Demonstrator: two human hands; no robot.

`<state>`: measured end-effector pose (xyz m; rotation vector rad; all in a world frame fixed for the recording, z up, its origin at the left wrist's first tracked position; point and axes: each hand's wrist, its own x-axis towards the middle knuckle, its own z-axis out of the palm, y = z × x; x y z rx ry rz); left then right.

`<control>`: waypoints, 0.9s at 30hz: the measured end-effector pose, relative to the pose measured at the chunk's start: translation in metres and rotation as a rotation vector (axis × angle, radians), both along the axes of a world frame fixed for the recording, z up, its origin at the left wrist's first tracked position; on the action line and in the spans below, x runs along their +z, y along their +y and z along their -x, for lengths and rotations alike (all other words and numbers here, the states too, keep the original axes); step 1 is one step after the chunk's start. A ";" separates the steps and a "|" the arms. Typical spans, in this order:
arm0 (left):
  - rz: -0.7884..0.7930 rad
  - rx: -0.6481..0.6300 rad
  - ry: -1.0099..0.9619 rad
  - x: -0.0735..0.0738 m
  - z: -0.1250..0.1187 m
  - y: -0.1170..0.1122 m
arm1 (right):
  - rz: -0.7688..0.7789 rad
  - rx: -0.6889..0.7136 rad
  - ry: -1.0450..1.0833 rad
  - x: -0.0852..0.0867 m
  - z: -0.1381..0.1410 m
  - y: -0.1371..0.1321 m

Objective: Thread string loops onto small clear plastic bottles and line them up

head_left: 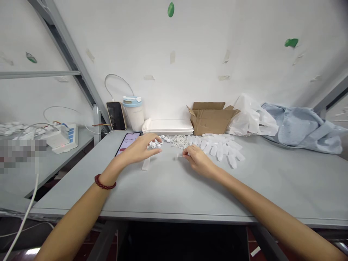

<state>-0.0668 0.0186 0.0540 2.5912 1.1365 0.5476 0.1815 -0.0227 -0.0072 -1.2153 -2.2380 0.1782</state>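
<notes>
My left hand (pixel 141 148) hovers with thumb and fingers apart beside a cluster of small white rounded pieces (pixel 154 144). Under its thumb side lies a flat translucent strip (pixel 146 164). My right hand (pixel 198 158) pinches a small, thin whitish piece (pixel 179 156), too small to name, above the grey table (pixel 174 192). Just behind that hand sits a heap of white rings or loops (pixel 179 141). To its right, several translucent white oblong pieces (pixel 220 149) are spread out.
A phone (pixel 125 143) showing a timer lies left of my left hand. Along the wall stand another phone (pixel 116 116), a lidded cup (pixel 133 113), a white flat stack (pixel 168 127), an open cardboard box (pixel 210 121), a plastic bag (pixel 251 117) and blue cloth (pixel 301 127).
</notes>
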 end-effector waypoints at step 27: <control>-0.129 0.022 -0.343 -0.026 -0.038 -0.010 | 0.036 -0.380 -0.439 0.042 -0.064 0.014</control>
